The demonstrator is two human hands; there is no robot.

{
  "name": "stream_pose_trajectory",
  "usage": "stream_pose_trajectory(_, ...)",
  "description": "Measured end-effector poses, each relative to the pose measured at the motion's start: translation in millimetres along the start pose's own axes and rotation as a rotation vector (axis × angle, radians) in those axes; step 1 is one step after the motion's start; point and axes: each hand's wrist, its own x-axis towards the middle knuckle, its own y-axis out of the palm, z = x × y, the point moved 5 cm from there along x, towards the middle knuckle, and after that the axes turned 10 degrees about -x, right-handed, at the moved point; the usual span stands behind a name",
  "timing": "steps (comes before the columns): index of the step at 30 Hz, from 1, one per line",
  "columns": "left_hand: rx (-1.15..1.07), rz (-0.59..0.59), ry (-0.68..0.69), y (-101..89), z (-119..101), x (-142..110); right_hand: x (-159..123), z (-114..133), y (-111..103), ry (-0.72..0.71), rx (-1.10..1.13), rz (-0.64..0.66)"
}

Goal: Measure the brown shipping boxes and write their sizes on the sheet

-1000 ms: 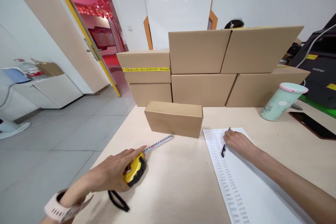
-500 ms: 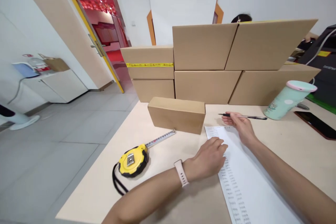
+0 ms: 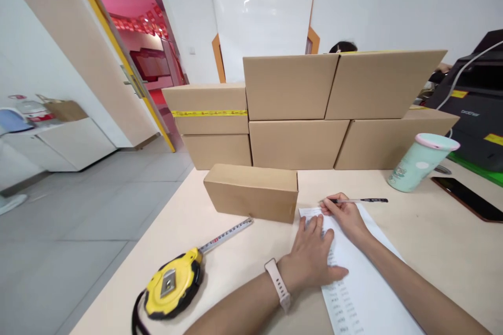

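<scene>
My left hand lies with its fingers spread over the left edge of a printed sheet of paper, a pale watch strap on the wrist. Between the fingers of my right hand is a black pen, its tip close to the sheet's top edge. Columns of small print run down the paper; I cannot read them. A small cardboard box lies just beyond my left hand. To the left rests a yellow and black tape measure, its blade pulled out a short way toward the small box.
Several larger cardboard boxes are stacked across the back of the table. At the right stand a mint tumbler, a phone and a black printer. Part of a person's head shows behind the stack.
My left hand has spread its fingers and moved farther up the sheet. My right hand has brought the pen tip down to the top of the paper. The view has tilted and shifted slightly.
</scene>
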Motion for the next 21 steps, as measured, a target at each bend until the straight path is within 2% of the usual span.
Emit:
stream_pose_trajectory(4,-0.032,-0.011,0.006,0.0,7,5,5,-4,-5,-0.02,-0.067,-0.025)
stream_pose_trajectory(11,-0.087,-0.009,-0.006,8.2,14,8,1,2,3,-0.06,-0.151,-0.031)
stream_pose_trajectory(15,-0.084,-0.032,0.002,7.8,14,9,-1,9,1,-0.106,-0.227,-0.063)
stream_pose_trajectory(21,-0.063,-0.057,0.018,2.9,11,7,1,11,-2,-0.123,-0.295,-0.045)
